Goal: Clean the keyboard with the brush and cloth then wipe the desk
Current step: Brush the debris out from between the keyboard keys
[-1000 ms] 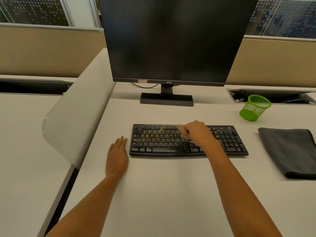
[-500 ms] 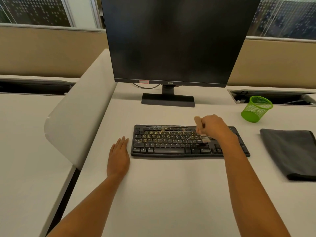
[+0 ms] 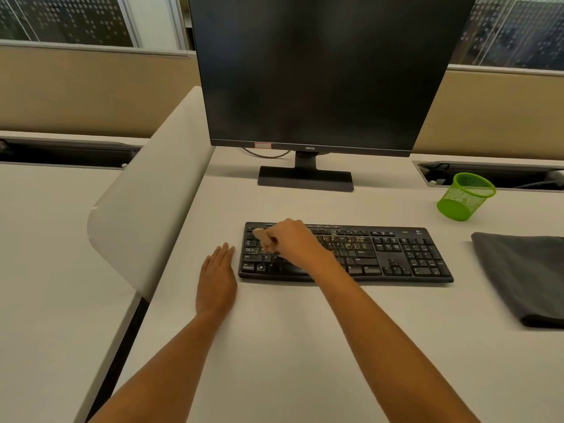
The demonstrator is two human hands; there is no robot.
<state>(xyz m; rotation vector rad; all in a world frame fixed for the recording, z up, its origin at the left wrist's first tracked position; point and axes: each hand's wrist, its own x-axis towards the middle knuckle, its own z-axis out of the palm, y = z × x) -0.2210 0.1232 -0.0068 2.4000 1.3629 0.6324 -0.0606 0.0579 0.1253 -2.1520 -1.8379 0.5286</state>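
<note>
On the desk (image 3: 305, 346), grips a small brush (image 3: 259, 232) in the right hand (image 3: 290, 242) over the left keys of the keyboard (image 3: 396, 254), apparently to sweep out crumbs (image 3: 345, 241), and rests the left hand (image 3: 216, 276) flat just beside it, likely as a brace, with the folded cloth (image 3: 525, 276) far right.

The keyboard (image 3: 396, 254) is black matt plastic, its middle keys dusted with yellowish grit. The table (image 3: 290, 346) has a smooth, matt, off-white top. The cloth (image 3: 525, 276) is dark grey, soft, matt fabric. The pen cup (image 3: 464, 198) is bright green mesh. The brush (image 3: 260, 232) shows a pale, wood-like handle end.
</note>
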